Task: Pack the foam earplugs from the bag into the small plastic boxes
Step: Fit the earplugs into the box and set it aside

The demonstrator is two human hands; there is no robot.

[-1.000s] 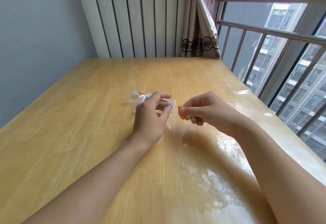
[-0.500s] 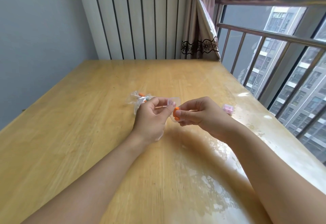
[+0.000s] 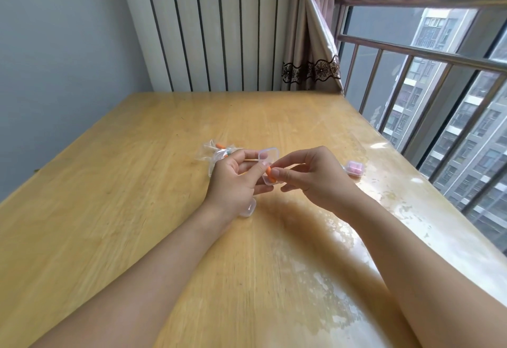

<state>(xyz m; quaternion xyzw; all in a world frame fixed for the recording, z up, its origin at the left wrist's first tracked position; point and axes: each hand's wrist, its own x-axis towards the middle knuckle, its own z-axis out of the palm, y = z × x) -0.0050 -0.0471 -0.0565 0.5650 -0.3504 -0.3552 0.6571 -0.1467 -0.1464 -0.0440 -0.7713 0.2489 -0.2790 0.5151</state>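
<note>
- Above the middle of the wooden table (image 3: 137, 210), the left hand (image 3: 233, 180) holds a small clear box (image 3: 269, 166), lid up, fingers curled round it.
- The right hand (image 3: 312, 174) pinches an orange earplug (image 3: 270, 176) at the box's mouth.
- Left of that box lies the clear bag (image 3: 216, 153) with more earplugs.
- Right of it sits a box of pink earplugs (image 3: 355, 168).
- Another clear box (image 3: 248, 207) lies under the left wrist.
</note>
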